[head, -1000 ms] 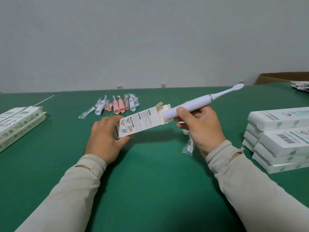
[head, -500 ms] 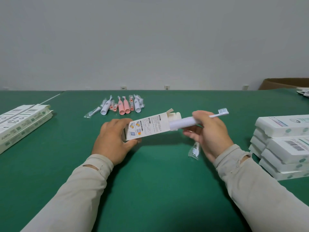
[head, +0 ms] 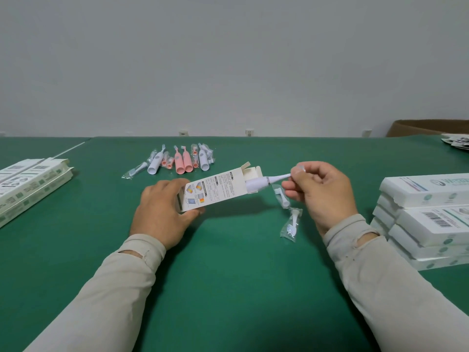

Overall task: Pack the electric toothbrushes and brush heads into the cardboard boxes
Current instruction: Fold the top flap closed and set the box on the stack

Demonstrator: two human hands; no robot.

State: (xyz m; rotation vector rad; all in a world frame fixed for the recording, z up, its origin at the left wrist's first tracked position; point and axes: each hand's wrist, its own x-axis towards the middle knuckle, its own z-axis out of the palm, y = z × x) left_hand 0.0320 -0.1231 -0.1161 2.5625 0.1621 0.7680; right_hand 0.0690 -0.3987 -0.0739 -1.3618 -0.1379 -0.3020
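Toothbrush [head: 264,181]: white electric one, lying mostly inside the open end of the box, only its collar and thin neck sticking out to the right.
Box [head: 215,191]: white printed cardboard carton, being held tilted just above the green surface [head: 228,288], flaps standing open at its upper right end.
Left hand [head: 162,212]: its grip is wrapping around the lower left end of the box, thumb underneath, fingers behind.
Right hand [head: 322,191]: its grip is pinching the head end of the toothbrush between thumb and fingertips, the other fingers curling.
Wrapped brush heads [head: 289,219]: two clear-bagged ones lying on the surface just below the right hand, near the box's open end.
Spare toothbrushes [head: 181,162]: pink and white ones with bagged heads, lying in a cluster further back, well apart from the hands.
Packed boxes [head: 426,219]: white stack sitting at the right edge.
Flat cartons [head: 30,184]: pile lying at the left edge.
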